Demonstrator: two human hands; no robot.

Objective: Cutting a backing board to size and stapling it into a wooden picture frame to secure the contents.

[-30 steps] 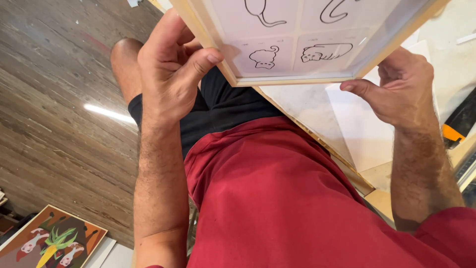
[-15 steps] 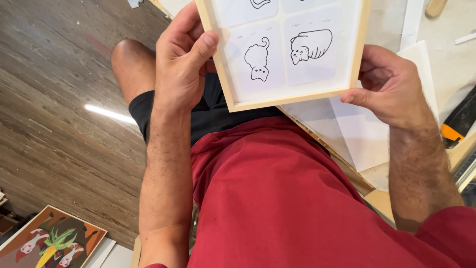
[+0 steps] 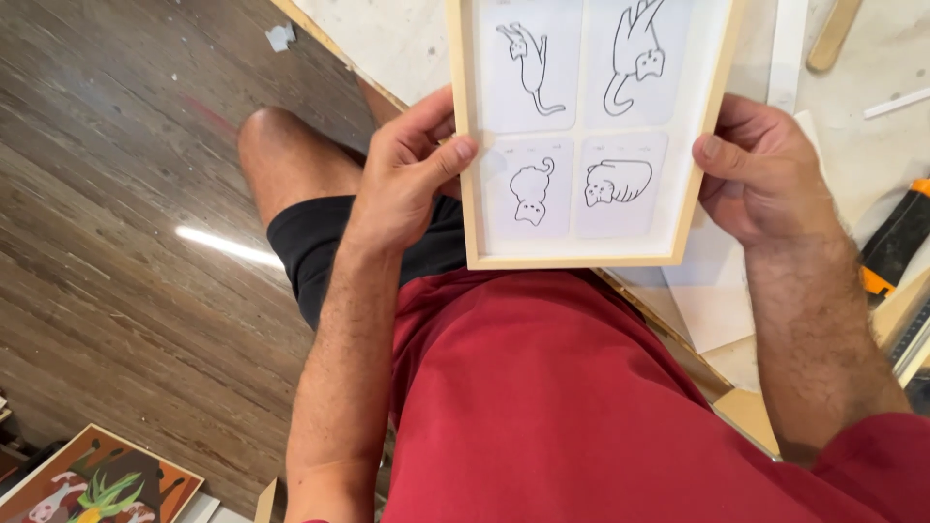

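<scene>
Framed picture (image 3: 581,136) has dropped lower between both hands' grip

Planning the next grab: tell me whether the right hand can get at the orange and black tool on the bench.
Probably yes, once freed: the right hand grips the wooden frame, and the orange and black tool lies just beside it, nothing between.

Bare wooden floor (image 3: 116,242) lies open on the left; on the right, the worktable (image 3: 872,116) carries a wooden stick (image 3: 835,37) and paper sheets (image 3: 712,291).
</scene>
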